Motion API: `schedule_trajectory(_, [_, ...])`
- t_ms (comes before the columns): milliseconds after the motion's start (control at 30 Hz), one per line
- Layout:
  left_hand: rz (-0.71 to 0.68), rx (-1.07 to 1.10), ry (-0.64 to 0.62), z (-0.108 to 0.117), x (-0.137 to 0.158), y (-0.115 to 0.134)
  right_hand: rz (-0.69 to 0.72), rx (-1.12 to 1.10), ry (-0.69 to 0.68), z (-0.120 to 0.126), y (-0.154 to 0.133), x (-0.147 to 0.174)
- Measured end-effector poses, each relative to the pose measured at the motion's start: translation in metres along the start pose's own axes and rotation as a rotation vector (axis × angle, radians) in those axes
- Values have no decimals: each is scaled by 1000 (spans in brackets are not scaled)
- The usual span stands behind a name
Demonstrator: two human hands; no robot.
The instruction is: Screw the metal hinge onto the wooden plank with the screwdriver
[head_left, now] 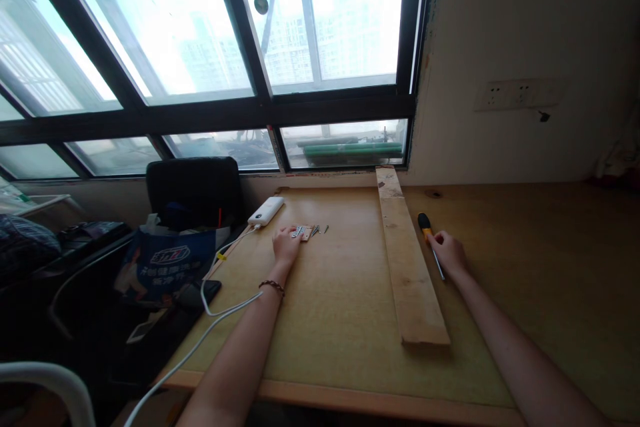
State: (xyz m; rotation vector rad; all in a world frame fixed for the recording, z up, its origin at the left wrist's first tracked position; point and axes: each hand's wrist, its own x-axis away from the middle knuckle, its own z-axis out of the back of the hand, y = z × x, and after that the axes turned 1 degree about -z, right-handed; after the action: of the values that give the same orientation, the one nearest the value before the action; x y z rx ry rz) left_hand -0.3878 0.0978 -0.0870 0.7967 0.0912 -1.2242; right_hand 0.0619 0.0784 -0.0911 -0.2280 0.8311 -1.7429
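Note:
On the left part of the table, my left hand (287,245) reaches to a small pale flat piece (306,236) with screws (299,231) lying on it. Its fingers are bent closed at the piece's left edge; what is between them is too small to make out. A few more screws (316,230) lie just to the right. My right hand (449,253) pinches a screwdriver (425,223) where its black and yellow handle meets the metal shaft. The shaft points toward me. Between my hands lies a long wooden board (407,267), its far end near the window.
A white power bank (266,211) with a white cable (220,313) sits on the table's (340,320) left edge. Left of the table stand a black chair (195,190) and a blue bag (165,263). Wall sockets (520,94) are at the right, beyond the table.

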Motion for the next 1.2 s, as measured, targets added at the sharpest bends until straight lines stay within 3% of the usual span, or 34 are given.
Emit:
schedule_trajectory(167, [-176, 25, 154, 13, 14, 29, 18, 123, -4, 0, -8, 7])
schedule_trajectory(300, [-397, 93, 106, 27, 46, 75, -11, 49, -31, 0, -8, 5])
schedule_trajectory(400, [-622, 157, 77, 34, 74, 106, -77, -292, 21, 6, -13, 2])
schedule_trajectory(500, [-827, 174, 49, 37, 96, 124, -163, -821, 29, 23, -30, 5])
schedule_trajectory(567, [-923, 162, 45, 38, 105, 130, -179, -1104, -129, 38, -47, 12])
schedule_trajectory(667, [-1012, 130, 53, 39, 109, 135, -134, -1236, -530, 55, -72, 31])
schedule_trajectory(867, [-1127, 57, 79, 45, 106, 137, -21, -1006, -1088, 54, -100, 70])
schedule_trajectory(1000, [-1218, 60, 46, 50, 106, 134, 23, -922, -1296, 51, -106, 82])
schedule_trajectory(1100, [-1166, 8, 3, 54, 107, 134, -70, -1002, -1264, 50, -104, 78])
schedule_trajectory(1200, [-937, -79, -65, 57, 104, 136, -164, -1173, -961, 48, -96, 64])
